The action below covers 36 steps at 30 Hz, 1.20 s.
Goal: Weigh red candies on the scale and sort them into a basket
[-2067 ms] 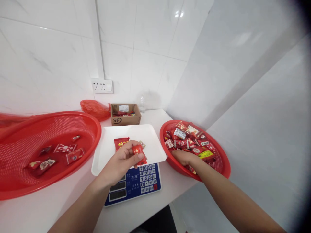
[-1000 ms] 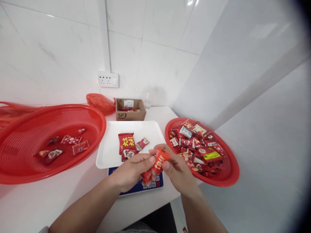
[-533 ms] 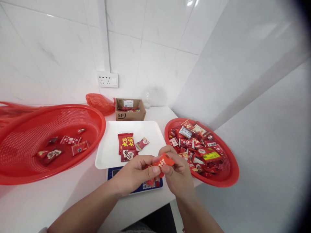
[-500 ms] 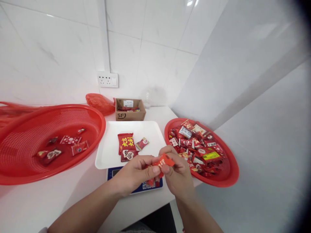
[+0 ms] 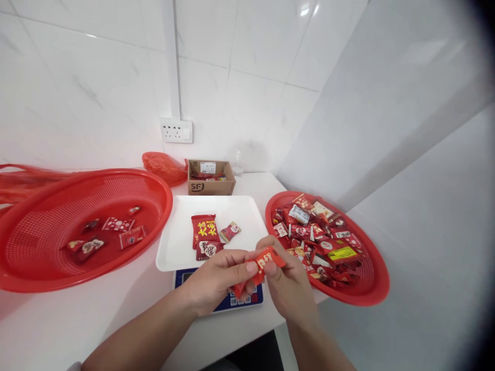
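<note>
Between my two hands is a small red candy packet with pale lettering, pinched from both sides. My left hand closes on its left end, and more red wrapper shows beneath those fingers. My right hand grips the right end between thumb and fingers. Both are above the front edge of a white weighing tray, which rests on a blue scale. On the tray lie a large red packet with yellow characters, a dark red packet and a small red-and-gold sweet.
At left stands a red basket with several wrapped sweets. A fuller red basket of packets overhangs the table's right edge. Behind the tray are a cardboard box and a red plastic bag. A socket is on the wall.
The red packet has turned slightly between my fingers, and more of its lettered face shows. The whole view has shifted a little. The sweets on the tray lie as before.
</note>
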Motion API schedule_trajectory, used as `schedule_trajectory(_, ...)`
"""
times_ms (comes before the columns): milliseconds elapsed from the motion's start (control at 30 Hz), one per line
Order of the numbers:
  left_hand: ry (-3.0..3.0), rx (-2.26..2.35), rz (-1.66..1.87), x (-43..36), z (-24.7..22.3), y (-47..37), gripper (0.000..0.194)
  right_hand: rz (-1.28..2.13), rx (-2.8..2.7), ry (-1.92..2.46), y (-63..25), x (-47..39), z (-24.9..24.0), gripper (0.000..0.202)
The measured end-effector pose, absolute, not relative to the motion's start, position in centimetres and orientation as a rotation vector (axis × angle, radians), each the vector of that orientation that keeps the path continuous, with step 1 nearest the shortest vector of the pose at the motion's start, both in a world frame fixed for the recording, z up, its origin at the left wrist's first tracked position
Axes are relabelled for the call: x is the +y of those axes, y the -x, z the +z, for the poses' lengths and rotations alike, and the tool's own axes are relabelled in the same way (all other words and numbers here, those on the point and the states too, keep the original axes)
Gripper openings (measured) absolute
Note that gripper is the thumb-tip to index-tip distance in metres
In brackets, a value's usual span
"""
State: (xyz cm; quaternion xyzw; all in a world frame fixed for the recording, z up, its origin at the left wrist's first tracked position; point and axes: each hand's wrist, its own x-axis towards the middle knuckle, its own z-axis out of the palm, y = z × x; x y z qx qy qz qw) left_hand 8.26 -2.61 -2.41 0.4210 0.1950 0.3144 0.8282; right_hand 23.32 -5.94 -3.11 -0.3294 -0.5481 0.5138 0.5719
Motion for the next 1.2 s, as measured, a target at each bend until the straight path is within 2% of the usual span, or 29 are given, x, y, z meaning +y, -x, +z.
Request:
schedule_trajectory(133,-0.896,0.408,0.663,-2.7,-2.7,-8.2,0.042,1.134,-1.291,0.811,-23.1,-6.2,-3.1,0.029)
schedule_trajectory(333,-0.908,0.441,0.693,-2.6,-2.7,-8.0,0.047,1.302,-1.266,0.682,-22.3,-6.0,-2.4,0.025)
schedule_trajectory(567,-0.863,0.403,0.673,-2.6,-2.9,-8.2,0.043,1.155,-1.304,0.749,-22.2,-6.2,-2.4,0.018)
schedule_trajectory(667,-0.831,0.399,0.677,-2.6,-2.6,-8.2,0.042,1.195,-1.29,0.737,-22.6,-6.1,-2.7,0.027)
schedule_trajectory(767,-0.833,0.385,0.664,-2.6,-2.4,-8.1,0.04,1.06,-1.318,0.834,-23.1,-6.0,-3.2,0.035)
schedule_trajectory(867,-0.845,0.372,0.653,-2.5,-2.3,-7.9,0.04,0.951,-1.379,0.898,-23.4,-6.0,-3.4,0.034)
schedule_trajectory(1033,-0.883,0.381,0.652,-2.6,-2.4,-7.8,0.042,0.992,-1.301,0.864,-23.1,-5.9,-3.8,0.041)
schedule_trajectory(1200,-0.916,0.402,0.654,-2.5,-2.6,-7.9,0.043,0.92,-1.275,0.88,-22.9,-5.8,-4.2,0.037)
